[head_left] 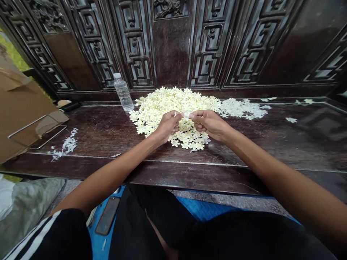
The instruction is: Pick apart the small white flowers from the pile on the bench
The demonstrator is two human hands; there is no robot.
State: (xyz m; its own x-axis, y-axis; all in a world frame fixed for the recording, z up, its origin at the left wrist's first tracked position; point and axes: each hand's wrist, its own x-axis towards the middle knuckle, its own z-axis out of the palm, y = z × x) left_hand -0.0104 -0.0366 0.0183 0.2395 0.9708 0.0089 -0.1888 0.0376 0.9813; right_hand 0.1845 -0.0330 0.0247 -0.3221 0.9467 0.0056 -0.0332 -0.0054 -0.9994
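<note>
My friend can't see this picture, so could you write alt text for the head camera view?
A person's left hand and right hand, both pinched, nearly meet over a heap of pale yellow-white flowers on a dark wooden surface. A clear bottle stands left of the heap, whiter flowers lie at the right, and a carved wooden panel rises behind.

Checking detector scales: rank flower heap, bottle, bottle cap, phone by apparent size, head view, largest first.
1. Flower heap
2. Phone and bottle: too alike to rank; phone also looks nearer the camera
3. Bottle cap
</note>
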